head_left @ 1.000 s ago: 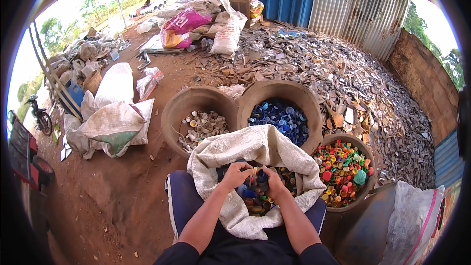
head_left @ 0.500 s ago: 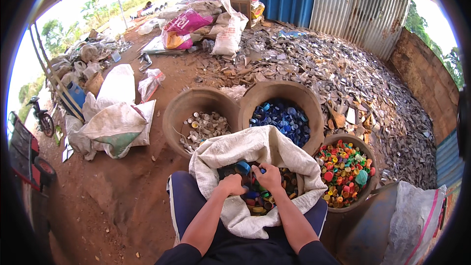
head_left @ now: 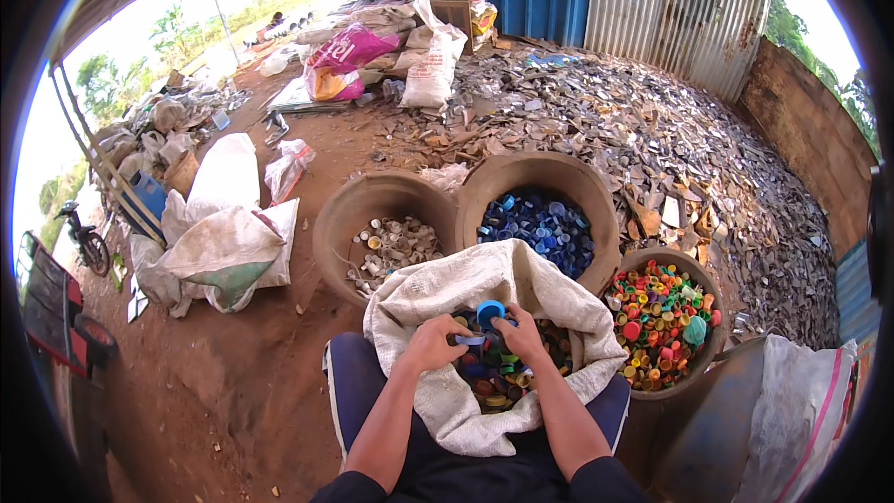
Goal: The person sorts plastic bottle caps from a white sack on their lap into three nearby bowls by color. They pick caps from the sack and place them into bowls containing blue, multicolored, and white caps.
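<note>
An open white woven sack point(head_left: 410, 293) stands between my knees, its rim rolled outward, with mixed-colour plastic bottle caps point(head_left: 498, 387) inside. Over its mouth, my left hand point(head_left: 432, 343) pinches a pale blue cap point(head_left: 472, 340) at the fingertips. Across from it, my right hand point(head_left: 523, 335) has its fingers closed at the edge of a bright blue cap point(head_left: 490, 313). Part of that grip is hidden by the fingers. Both hands are close together, just above the loose caps.
Beyond the sack stand a tub of whitish caps point(head_left: 337, 214) and a tub of blue caps point(head_left: 596, 188). At right is a tub of red, orange, yellow and green caps point(head_left: 715, 354). Flattened sacks point(head_left: 223, 247) lie left; plastic scrap point(head_left: 652, 140) covers the ground behind.
Both hands have risen slightly from among the caps in the sack. The pale blue cap now shows in the left fingers, and the bright blue cap has come up beside the right fingers.
</note>
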